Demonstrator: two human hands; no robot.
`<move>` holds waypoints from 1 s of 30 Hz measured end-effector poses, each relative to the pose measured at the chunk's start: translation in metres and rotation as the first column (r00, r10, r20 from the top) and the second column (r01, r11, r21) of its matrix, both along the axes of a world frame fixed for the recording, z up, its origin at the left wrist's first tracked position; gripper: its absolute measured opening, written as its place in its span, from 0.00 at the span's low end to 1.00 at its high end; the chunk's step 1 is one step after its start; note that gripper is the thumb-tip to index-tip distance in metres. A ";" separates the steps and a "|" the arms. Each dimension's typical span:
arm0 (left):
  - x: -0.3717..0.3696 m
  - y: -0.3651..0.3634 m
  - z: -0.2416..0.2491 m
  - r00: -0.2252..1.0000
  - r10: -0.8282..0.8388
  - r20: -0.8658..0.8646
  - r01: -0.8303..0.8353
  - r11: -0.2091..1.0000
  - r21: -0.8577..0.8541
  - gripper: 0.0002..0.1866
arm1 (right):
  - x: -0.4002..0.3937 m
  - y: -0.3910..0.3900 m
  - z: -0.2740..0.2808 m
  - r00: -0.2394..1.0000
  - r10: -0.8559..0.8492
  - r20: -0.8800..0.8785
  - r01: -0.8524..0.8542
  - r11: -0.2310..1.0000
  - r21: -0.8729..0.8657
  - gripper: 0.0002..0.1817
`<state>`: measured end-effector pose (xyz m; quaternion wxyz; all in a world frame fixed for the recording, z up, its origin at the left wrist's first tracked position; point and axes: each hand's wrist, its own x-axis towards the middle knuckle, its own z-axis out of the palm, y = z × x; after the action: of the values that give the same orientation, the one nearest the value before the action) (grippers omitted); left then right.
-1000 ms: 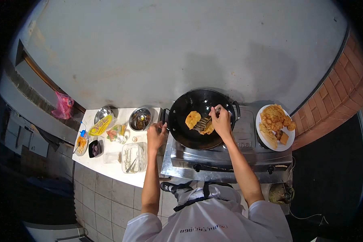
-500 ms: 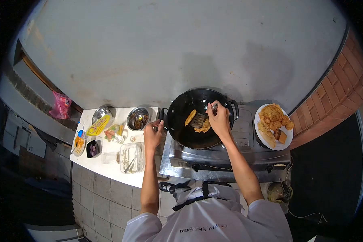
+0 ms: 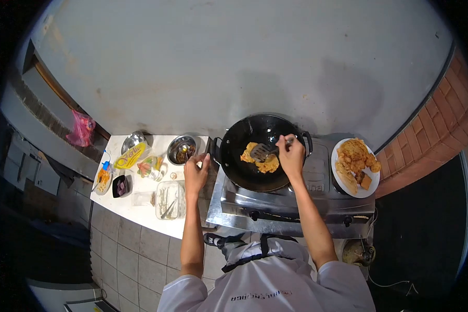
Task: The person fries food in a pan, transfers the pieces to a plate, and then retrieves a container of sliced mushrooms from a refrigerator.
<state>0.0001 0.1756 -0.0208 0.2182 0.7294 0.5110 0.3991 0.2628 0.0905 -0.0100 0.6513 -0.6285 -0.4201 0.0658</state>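
A black two-handled wok (image 3: 234, 174) sits on the stove. Golden-brown fritter-like food (image 3: 268, 165) lies spread in it, partly covered by a slotted spatula (image 3: 260, 151). My right hand (image 3: 293, 156) is closed around the spatula's handle over the wok's right side. Just left of the wok's left handle (image 3: 216, 150) is my left hand (image 3: 196, 170), its fingers loosely curled and apart, with nothing visible in them. Its fingertips come very near the handle; a touch is hard to rule out.
A white plate (image 3: 339, 188) of fried food stands on the stove's right side. On the white table, left, are metal bowls (image 3: 181, 149), a clear container (image 3: 170, 200), a small black bowl (image 3: 120, 186), a yellow packet (image 3: 130, 156) and an orange-filled dish (image 3: 103, 183). A wall rises behind.
The food, folded up narrow on its left side before, now lies flatter and wider. The spatula has shifted right and up with my right hand. My left fingers sit farther from the wok handle.
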 end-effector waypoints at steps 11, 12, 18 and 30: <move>0.008 0.011 -0.022 0.994 -0.045 0.098 0.052 0.996 -0.068 0.17 | -0.003 -0.010 -0.024 1.000 0.006 -0.003 -0.006 1.000 -0.001 0.12; 0.009 0.012 -0.022 0.993 -0.045 0.106 0.053 0.995 -0.084 0.17 | -0.003 -0.009 -0.025 1.000 0.003 -0.004 -0.003 1.000 -0.001 0.12; 0.011 0.014 -0.027 0.995 -0.053 0.089 0.062 0.993 -0.104 0.18 | 0.003 -0.003 -0.018 0.995 0.015 0.099 -0.007 0.996 -0.090 0.16; 0.018 0.012 -0.015 1.000 -0.011 0.015 0.013 0.989 -0.144 0.19 | -0.001 -0.002 -0.010 0.994 0.050 0.097 -0.037 0.991 -0.126 0.13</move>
<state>0.0181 0.1881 -0.0354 0.2763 0.7118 0.5326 0.3651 0.2616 0.0884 -0.0200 0.5875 -0.6610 -0.4610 0.0744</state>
